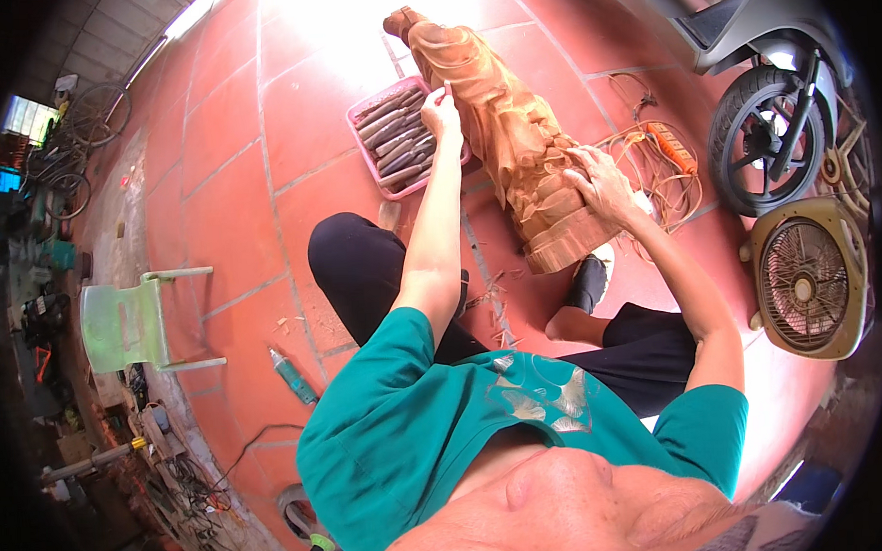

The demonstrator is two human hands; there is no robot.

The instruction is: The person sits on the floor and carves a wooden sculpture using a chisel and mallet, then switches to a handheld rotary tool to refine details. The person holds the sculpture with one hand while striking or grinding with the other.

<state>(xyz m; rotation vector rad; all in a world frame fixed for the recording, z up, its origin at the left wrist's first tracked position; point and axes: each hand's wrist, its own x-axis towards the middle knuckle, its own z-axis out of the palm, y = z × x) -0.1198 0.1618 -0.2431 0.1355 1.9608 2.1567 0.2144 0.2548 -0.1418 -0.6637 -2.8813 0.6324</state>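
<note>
Head view: carved wooden statue (502, 118); orange-brown; rippling drapery-like folds.

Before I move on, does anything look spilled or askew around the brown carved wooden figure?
Small loose chips lie scattered on the red tiled floor near the carved figure, and thin orange cable sprawls untidily in tangled loops beside an orange power strip.

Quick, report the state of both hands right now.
Left hand: fingers look curled, beside the wooden statue; cannot tell whether it grips anything.
Right hand: open, laid on the statue near its base.
</note>
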